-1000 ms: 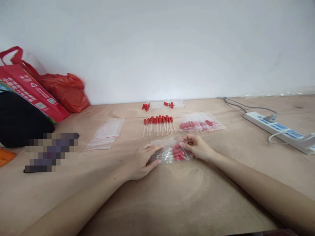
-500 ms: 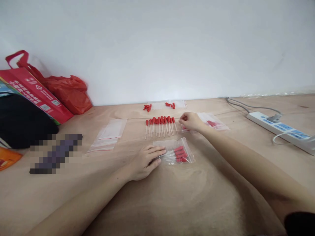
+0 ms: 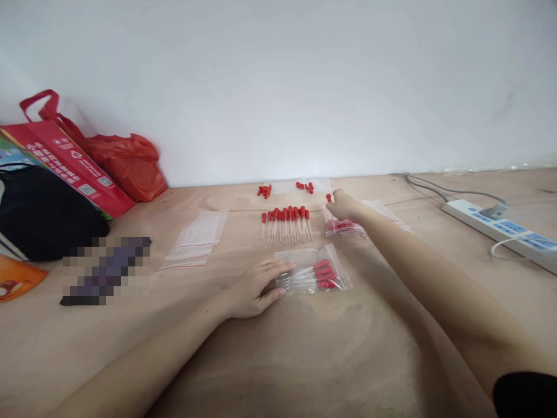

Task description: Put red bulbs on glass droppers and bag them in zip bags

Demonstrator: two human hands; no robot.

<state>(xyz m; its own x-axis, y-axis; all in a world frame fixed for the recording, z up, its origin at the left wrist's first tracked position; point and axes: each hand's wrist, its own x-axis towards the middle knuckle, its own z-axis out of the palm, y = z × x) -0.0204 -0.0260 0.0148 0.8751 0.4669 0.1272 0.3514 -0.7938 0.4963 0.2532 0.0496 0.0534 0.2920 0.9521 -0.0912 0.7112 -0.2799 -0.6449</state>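
A clear zip bag (image 3: 310,284) lies in front of me with several red-bulbed droppers (image 3: 325,273) inside. At its left end, my left hand (image 3: 256,288) grips the bag, fingers on the far edge and thumb on the near one. Further off, my right hand (image 3: 344,205) pinches a single dropper, its red bulb (image 3: 329,198) at the fingertips. Just below that hand is another clear bag (image 3: 343,231) with red bulbs showing in it, partly covered by my wrist. A row of droppers (image 3: 285,223) lies side by side at the centre, bulbs pointing away from me.
Flat zip bags (image 3: 198,238) are stacked to the left. Loose red bulbs (image 3: 264,191) lie near the wall beside more clear bags. A power strip (image 3: 500,226) with cables is at the right. Red shopping bags (image 3: 87,168), a black bag (image 3: 52,215) and a pixelated object (image 3: 107,273) stand left.
My right hand has moved slightly away from me, and a dropper now shows in its fingers. My left hand stays at the bag; the view has shifted slightly.
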